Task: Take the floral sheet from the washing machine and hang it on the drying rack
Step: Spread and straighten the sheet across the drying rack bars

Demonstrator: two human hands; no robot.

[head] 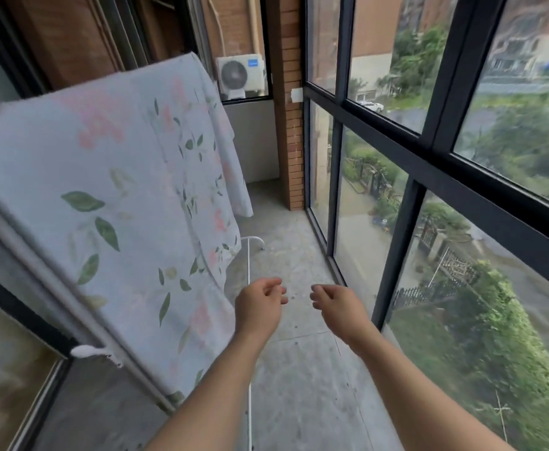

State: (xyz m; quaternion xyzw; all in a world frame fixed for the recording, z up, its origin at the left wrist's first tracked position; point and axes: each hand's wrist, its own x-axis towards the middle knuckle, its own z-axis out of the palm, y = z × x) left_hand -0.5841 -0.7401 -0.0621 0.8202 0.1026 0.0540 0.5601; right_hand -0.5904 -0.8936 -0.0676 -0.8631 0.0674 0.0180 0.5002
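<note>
The floral sheet (120, 190), pale blue with green leaves and pink flowers, hangs draped over the drying rack on the left and falls almost to the floor. Only the white foot and leg of the drying rack (252, 245) show below the cloth, plus a white end cap at the lower left. My left hand (260, 305) and my right hand (335, 307) hover side by side in front of me, to the right of the sheet's lower edge. Both have loosely curled fingers and hold nothing. Neither touches the sheet. The washing machine is out of view.
I stand on a narrow balcony with a concrete floor (299, 369). Tall black-framed windows (396, 222) run along the right. A brick pillar (294, 125) and an air-conditioner unit (239, 74) stand at the far end. A glass door is at the lower left.
</note>
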